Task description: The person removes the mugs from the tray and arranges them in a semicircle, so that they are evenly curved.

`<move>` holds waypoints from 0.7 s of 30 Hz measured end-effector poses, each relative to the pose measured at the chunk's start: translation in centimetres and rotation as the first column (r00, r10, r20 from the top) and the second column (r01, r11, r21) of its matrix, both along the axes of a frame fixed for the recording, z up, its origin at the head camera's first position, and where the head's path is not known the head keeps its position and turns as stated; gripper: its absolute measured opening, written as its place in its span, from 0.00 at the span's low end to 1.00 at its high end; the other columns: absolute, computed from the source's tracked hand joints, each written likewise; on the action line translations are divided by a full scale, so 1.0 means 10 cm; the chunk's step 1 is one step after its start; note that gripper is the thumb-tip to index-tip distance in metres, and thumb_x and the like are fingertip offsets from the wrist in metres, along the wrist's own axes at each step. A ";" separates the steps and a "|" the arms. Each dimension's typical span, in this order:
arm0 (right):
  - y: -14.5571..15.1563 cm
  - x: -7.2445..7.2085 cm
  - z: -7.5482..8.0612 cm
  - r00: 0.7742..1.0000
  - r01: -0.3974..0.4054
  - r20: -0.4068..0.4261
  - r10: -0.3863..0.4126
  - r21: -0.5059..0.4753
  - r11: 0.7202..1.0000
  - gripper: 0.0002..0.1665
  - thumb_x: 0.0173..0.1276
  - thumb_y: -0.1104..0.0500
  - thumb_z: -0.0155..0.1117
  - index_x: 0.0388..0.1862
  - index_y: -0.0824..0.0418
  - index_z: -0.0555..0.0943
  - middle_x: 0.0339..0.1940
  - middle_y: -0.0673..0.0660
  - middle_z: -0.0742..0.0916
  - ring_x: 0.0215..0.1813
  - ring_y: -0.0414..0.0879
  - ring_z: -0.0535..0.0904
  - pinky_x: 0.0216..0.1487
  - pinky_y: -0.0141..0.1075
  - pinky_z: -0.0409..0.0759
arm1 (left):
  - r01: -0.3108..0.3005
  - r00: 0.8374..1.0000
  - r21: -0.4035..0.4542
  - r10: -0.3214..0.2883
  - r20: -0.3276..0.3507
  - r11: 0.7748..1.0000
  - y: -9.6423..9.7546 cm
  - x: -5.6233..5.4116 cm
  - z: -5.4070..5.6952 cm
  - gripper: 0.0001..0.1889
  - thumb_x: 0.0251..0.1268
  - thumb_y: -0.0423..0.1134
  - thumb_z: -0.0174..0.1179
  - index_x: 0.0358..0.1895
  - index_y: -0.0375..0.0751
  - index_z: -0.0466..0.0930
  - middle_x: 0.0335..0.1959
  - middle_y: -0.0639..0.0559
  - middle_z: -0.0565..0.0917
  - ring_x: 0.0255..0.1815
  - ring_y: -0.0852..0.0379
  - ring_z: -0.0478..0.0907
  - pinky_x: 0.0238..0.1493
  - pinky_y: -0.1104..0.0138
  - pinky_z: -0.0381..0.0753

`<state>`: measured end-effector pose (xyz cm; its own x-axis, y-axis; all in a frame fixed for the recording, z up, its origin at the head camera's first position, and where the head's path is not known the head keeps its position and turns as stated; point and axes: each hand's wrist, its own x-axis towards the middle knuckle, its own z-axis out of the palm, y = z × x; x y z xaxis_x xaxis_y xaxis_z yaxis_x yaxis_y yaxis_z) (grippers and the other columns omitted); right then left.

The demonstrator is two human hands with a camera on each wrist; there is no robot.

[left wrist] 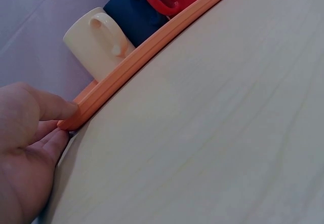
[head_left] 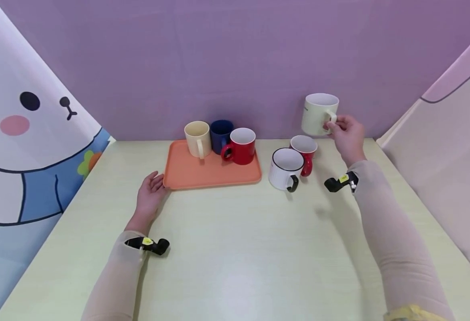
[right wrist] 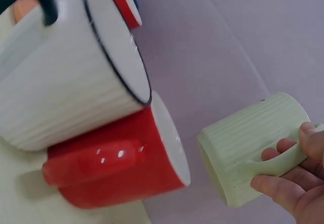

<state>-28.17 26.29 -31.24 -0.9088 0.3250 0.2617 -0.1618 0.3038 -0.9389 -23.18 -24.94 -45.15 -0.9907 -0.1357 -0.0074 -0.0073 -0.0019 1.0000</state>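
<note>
Pale green mug (head_left: 315, 118) hangs in the air above the far right part of the table (head_left: 235, 249), mouth up and close to the purple backdrop (head_left: 218, 58). The right hand (head_left: 349, 136) holds it by the handle, fingers curled narrowly round the loop; small dark print shows on its side. Below and to the left of it, a white mug with a dark rim and handle (head_left: 280, 174) stands upright on the table, just beside a red mug with a white inside (head_left: 309, 157); I cannot tell whether the two touch. Left of these lies an orange tray (head_left: 206, 174), and the left hand (head_left: 151, 196) pinches its near left corner, digits above and below the rim. Toward the back of the tray stand three upright mugs: a cream mug (head_left: 194, 141) at the left, a navy mug (head_left: 219, 133) in the middle, and a glossy red mug (head_left: 243, 150) in front of it to the right
</note>
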 end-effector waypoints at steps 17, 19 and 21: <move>0.25 0.09 -0.39 0.998 0.059 0.008 -0.058 -0.092 0.994 0.13 0.67 0.68 0.67 0.49 0.74 0.81 0.29 0.46 0.89 0.32 0.32 0.83 0.34 0.22 0.84 | -0.001 1.000 0.016 0.001 0.002 1.000 0.02 0.00 0.02 0.38 0.67 0.16 0.50 0.77 0.28 0.45 0.74 0.30 0.59 0.75 0.40 0.59 0.74 0.61 0.64; 0.26 0.11 -0.44 0.997 0.075 0.015 -0.074 -0.085 0.994 0.16 0.67 0.69 0.67 0.51 0.76 0.80 0.32 0.51 0.90 0.31 0.32 0.84 0.34 0.23 0.84 | -0.004 1.000 0.008 0.004 0.002 1.000 0.02 0.01 0.03 0.37 0.67 0.16 0.50 0.77 0.28 0.45 0.74 0.30 0.59 0.75 0.41 0.59 0.73 0.61 0.65; 0.27 0.13 -0.49 0.996 0.083 0.017 -0.082 -0.086 0.993 0.17 0.66 0.70 0.68 0.52 0.78 0.80 0.33 0.52 0.90 0.30 0.32 0.84 0.33 0.23 0.84 | -0.005 1.000 0.000 0.005 0.002 1.000 0.02 0.01 0.03 0.37 0.67 0.16 0.50 0.77 0.28 0.45 0.74 0.30 0.60 0.75 0.41 0.59 0.73 0.61 0.65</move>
<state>-26.86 28.97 -36.13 -0.8810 0.4202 0.2176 -0.1271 0.2329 -0.9642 -23.08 -24.74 -44.85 -0.9900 -0.1409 -0.0091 -0.0089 -0.0022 1.0000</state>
